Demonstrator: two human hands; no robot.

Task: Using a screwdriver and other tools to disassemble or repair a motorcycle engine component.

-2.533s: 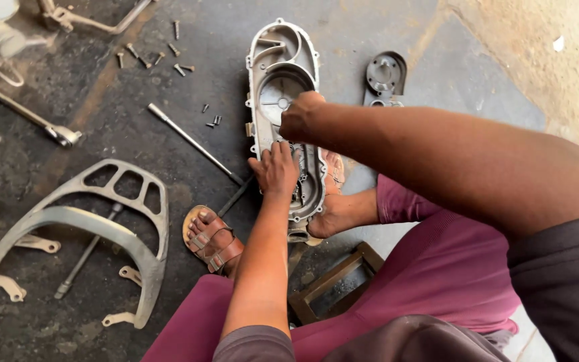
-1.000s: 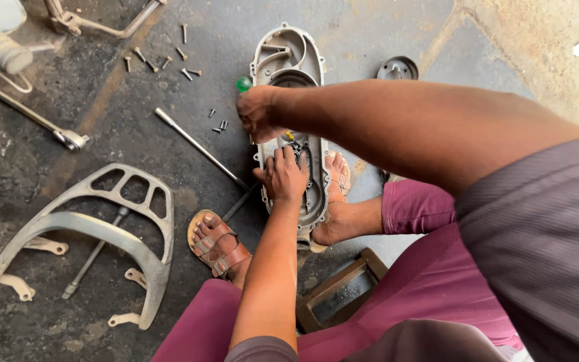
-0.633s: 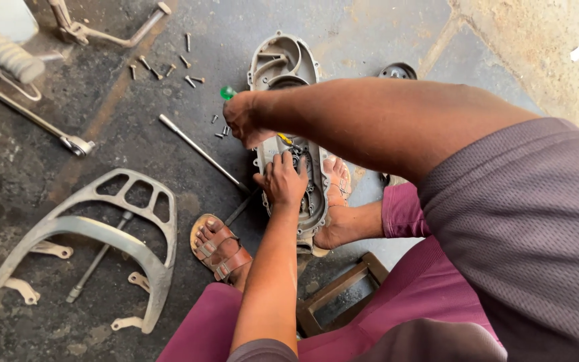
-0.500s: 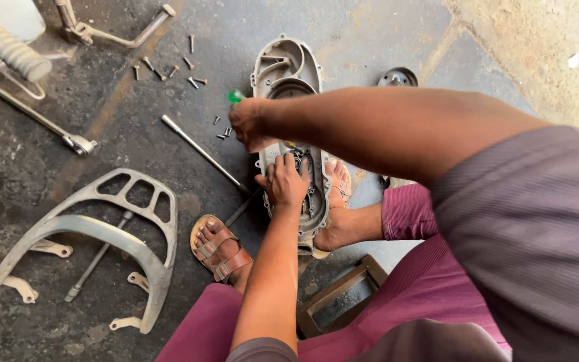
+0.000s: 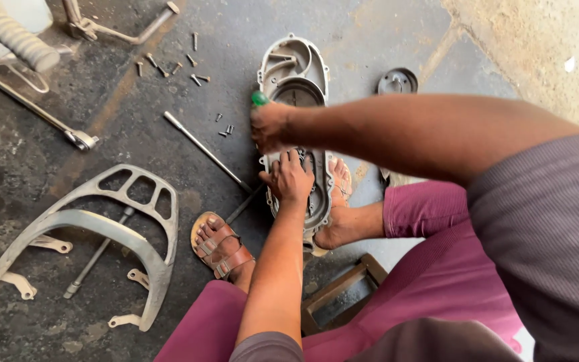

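My left hand [image 5: 291, 179] lies flat, fingers spread, on the grey engine cover [image 5: 296, 87] at the centre of the frame, between my sandalled feet. My right hand [image 5: 269, 126] is fisted around a green-handled tool [image 5: 259, 98], just above the left. Loose bolts [image 5: 224, 127] lie beside.

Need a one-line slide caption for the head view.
Right hand grips green-handled tool over metal engine cover; left hand steadies it.
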